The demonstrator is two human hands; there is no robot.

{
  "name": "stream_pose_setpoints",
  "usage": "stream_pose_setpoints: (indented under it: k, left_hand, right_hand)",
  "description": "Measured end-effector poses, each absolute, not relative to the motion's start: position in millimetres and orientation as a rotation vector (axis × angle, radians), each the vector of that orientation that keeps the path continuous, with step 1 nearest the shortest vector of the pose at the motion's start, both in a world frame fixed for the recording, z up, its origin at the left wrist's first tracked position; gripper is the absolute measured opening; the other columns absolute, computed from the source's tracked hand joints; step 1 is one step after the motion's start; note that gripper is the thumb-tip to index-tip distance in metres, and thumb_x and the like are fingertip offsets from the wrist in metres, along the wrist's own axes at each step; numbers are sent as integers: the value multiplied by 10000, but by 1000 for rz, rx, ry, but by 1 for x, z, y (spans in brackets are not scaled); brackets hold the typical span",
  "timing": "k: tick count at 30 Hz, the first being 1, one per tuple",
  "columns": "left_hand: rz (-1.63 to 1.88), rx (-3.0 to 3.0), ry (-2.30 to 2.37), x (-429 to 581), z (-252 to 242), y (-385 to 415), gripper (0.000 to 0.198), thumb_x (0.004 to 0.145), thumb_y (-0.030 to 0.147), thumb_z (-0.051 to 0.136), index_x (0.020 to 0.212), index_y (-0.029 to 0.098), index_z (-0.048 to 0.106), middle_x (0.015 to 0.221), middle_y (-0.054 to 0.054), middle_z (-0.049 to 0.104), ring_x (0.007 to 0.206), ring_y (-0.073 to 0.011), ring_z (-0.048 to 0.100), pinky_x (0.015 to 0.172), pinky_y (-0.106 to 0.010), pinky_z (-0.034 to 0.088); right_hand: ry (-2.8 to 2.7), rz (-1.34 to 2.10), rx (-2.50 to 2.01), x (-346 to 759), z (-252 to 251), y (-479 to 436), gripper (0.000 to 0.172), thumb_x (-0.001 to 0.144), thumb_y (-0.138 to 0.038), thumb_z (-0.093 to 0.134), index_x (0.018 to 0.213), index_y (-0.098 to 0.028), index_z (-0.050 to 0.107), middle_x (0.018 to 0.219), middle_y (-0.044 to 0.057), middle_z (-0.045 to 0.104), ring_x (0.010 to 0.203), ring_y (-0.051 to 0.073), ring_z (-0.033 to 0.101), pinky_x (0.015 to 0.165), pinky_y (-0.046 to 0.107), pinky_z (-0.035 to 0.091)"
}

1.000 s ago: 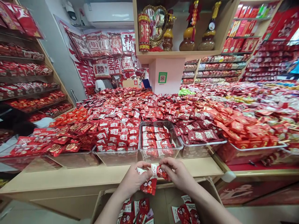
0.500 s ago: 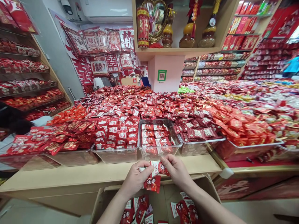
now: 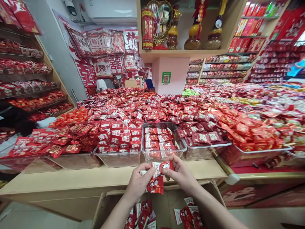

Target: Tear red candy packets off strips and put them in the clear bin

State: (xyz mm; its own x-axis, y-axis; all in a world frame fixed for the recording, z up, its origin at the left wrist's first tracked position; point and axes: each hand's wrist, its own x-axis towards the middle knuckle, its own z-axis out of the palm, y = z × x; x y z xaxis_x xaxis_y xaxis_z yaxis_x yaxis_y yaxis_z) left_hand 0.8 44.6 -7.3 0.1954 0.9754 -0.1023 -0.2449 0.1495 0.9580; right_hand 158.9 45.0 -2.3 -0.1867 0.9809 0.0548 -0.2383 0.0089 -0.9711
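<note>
My left hand (image 3: 140,179) is closed on red-and-white candy packets, its thumb pressed on their left ends. One candy packet (image 3: 157,168) stretches across to my right hand (image 3: 178,173), whose fingers pinch its red right end. A second candy packet (image 3: 155,185), with two cartoon figures on it, hangs below from my left hand. Both hands are above an open cardboard box (image 3: 166,198) with more such packets (image 3: 144,211) inside. Just beyond my hands stands a clear plastic bin (image 3: 179,147), partly filled with neat rows of similar packets (image 3: 158,140).
Clear bins heaped with red packets (image 3: 119,136) line the wooden counter edge (image 3: 71,179) on both sides. Behind them rises a pink pillar (image 3: 170,74) under a display shelf (image 3: 183,54). Shelves of packets (image 3: 28,86) stand at left. Part of a person in blue (image 3: 296,68) shows at far right.
My right hand's fingers have shifted their grip on the upper candy packet, which now tilts upward more and shows more of its face. My left hand keeps its hold.
</note>
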Motion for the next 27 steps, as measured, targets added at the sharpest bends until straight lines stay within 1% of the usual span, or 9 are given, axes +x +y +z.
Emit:
stream_pose_setpoints:
  k: [4,9,11,15,18,20,22,24,27]
  left_hand:
    - [1126,989,937,1,-8,44,170,665,298,638,657,158,542,513,62,548,444,-48,440,455,-143,356]
    - [1149,976,919,0,-10,44,197,666,324,632,683,154,534,540,48,555,460,-58,456,470,-159,373]
    - [1156,970,919,0,-12,46,206,671,339,624,698,159,528,543,49,545,465,-63,461,473,-165,375]
    - [1165,979,942,-1,-15,48,196,682,343,612,706,168,527,556,51,533,492,-67,474,491,-164,371]
    - [1148,1010,954,0,-16,48,185,671,326,627,685,162,543,561,47,536,500,-66,469,495,-159,362]
    - [1133,1044,968,0,-16,48,189,668,329,628,675,158,547,551,49,528,494,-66,456,486,-157,353]
    - [1119,1092,995,-1,-15,47,203,670,344,621,673,156,545,549,48,520,499,-71,450,486,-162,349]
    - [1107,1139,1020,-1,-14,47,219,677,362,609,675,153,541,557,44,517,513,-78,452,496,-169,351]
    - [1093,1173,1031,-2,-13,47,229,688,375,592,678,154,534,550,45,506,508,-80,444,502,-176,348]
  right_hand:
    - [-1138,1480,-908,160,2,44,383,573,-357,696,787,-176,435,622,-36,538,506,76,481,471,210,403]
    - [-1153,1484,-945,162,9,39,337,589,-375,683,693,-164,443,567,-23,549,514,92,503,478,220,407]
    - [-1183,1412,-981,166,17,44,324,597,-384,673,678,-163,450,577,-12,561,525,100,509,464,217,393]
    - [-1203,1113,-1071,180,41,81,281,630,-378,641,706,-160,481,632,-6,580,550,91,507,467,200,368]
    - [-1281,1063,-1151,182,50,123,235,632,-314,638,716,-156,485,635,-11,580,557,92,523,494,204,390]
    - [-1351,1108,-1291,176,47,148,207,627,-224,636,736,-154,474,567,-33,550,504,86,511,465,199,383]
    - [-1436,1122,-1458,165,40,165,227,616,-145,629,783,-150,475,485,-71,489,430,72,474,424,187,359]
    - [-1520,1099,-1583,154,32,174,257,616,-113,618,833,-143,484,443,-94,439,380,59,435,398,179,336]
    - [-1621,1065,-1653,143,23,180,289,620,-108,614,879,-135,489,453,-91,444,368,56,425,388,175,318]
